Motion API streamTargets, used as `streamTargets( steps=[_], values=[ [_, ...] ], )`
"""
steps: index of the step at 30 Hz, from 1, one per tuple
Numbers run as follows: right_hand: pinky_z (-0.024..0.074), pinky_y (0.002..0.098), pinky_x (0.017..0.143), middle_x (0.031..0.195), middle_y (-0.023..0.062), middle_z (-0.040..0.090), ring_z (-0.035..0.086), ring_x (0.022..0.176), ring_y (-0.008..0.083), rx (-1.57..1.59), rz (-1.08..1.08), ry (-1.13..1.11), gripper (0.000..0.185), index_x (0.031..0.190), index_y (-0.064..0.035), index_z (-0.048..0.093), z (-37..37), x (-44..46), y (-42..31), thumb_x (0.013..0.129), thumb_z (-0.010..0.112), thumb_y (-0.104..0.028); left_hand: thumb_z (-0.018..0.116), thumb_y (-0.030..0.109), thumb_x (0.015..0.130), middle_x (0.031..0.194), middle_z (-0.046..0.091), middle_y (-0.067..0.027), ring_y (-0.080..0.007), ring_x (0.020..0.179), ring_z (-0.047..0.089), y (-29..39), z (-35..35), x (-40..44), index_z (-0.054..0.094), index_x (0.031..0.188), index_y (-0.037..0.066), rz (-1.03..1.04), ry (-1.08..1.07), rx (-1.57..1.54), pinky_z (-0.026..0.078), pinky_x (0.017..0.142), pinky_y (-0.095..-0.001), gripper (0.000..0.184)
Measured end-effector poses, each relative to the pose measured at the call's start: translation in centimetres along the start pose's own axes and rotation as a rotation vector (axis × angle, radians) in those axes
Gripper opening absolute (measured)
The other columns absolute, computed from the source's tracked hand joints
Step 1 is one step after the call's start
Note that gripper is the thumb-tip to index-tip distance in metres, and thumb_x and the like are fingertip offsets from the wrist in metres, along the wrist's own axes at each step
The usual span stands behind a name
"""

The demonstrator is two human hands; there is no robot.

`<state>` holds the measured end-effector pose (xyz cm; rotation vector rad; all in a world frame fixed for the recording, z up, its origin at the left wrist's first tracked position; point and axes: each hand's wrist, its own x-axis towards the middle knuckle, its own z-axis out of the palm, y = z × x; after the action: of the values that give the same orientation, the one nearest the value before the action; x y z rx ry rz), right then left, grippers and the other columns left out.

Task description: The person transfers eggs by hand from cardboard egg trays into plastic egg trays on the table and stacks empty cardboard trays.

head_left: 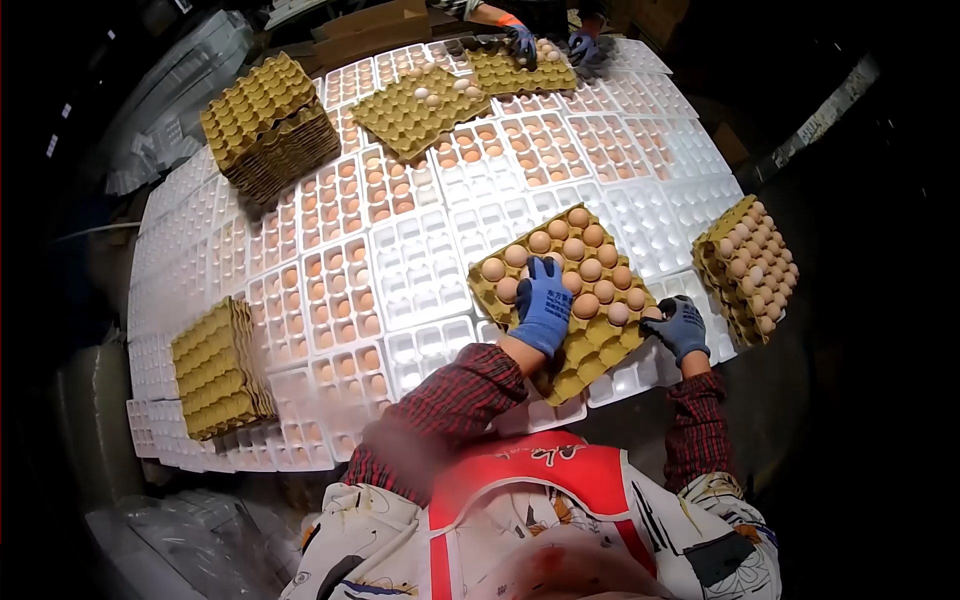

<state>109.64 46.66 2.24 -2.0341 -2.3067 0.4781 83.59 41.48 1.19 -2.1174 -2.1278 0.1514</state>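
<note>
A yellow-brown egg tray (pixel 580 372) lies at a slant in front of me, on top of white plastic trays. Brown eggs (pixel 590 270) fill its far part, while cups at its near end are bare. My left hand (pixel 545 308), in a blue-grey glove, reaches over the tray with its fingers curled down around eggs. Those under the fingers are partly hidden. At the tray's right corner, my right hand (pixel 682 328), gloved alike, has thumb and fingers closed on an egg (pixel 652 313).
White plastic trays (pixel 415 270) cover the table, several holding eggs. Stacked egg trays stand at back left (pixel 265 120) and near left (pixel 215 370); a filled stack (pixel 745 265) is at right. Across the table, another person's gloved hands (pixel 522 42) are over an egg tray (pixel 500 75).
</note>
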Motion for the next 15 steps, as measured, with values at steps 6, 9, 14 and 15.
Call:
streamTargets(
  steps=[6, 9, 14, 15],
  values=[
    [0.0423, 0.0211, 0.050, 0.081, -0.0014, 0.065, 0.054, 0.056, 0.0081, 1.441, 0.181, 0.060, 0.025, 0.109, -0.0029, 0.067, -2.4, -2.3, -10.0, 0.091, 0.069, -0.021, 0.081, 0.035, 0.070, 0.115, 0.060, -0.0120, -0.0337, 0.104, 0.058, -9.1, 1.4, -3.4, 0.068, 0.102, 0.011, -0.002, 0.305, -1.051, 0.050, 0.089, -0.0423, 0.042],
    [0.0465, 0.0214, 0.056, 0.085, -0.0013, 0.064, 0.057, 0.065, 0.0062, 1.257, -0.205, -0.251, 0.023, 0.107, -0.0023, 0.065, 1.5, -0.8, -18.2, 0.089, 0.071, -0.016, 0.082, 0.036, 0.067, 0.110, 0.061, -0.0136, -0.0339, 0.102, 0.058, -17.4, 5.1, -6.6, 0.071, 0.099, 0.011, -0.309, 0.254, -1.038, 0.048, 0.090, -0.0434, 0.042],
    [0.0508, 0.0435, 0.082, 0.103, 0.0148, 0.063, 0.061, 0.098, 0.0323, 0.386, -0.486, -0.301, 0.045, 0.106, -0.0091, 0.066, 10.0, -0.6, -31.5, 0.077, 0.071, -0.043, 0.077, 0.033, 0.068, 0.108, 0.060, -0.0067, -0.0297, 0.102, 0.055, -25.4, 8.5, -9.5, 0.071, 0.089, 0.012, -0.380, 0.043, -0.567, 0.052, 0.080, -0.0408, 0.031],
    [0.0511, 0.0434, 0.083, 0.110, 0.0146, 0.061, 0.061, 0.100, 0.0322, 0.282, -0.432, -0.268, 0.046, 0.111, -0.0106, 0.065, 12.5, -0.5, -32.1, 0.078, 0.070, -0.042, 0.076, 0.032, 0.069, 0.109, 0.059, -0.0042, -0.0291, 0.102, 0.055, -25.7, 8.9, -9.8, 0.070, 0.087, 0.013, -0.342, 0.007, -0.520, 0.052, 0.078, -0.0407, 0.028]
  ],
)
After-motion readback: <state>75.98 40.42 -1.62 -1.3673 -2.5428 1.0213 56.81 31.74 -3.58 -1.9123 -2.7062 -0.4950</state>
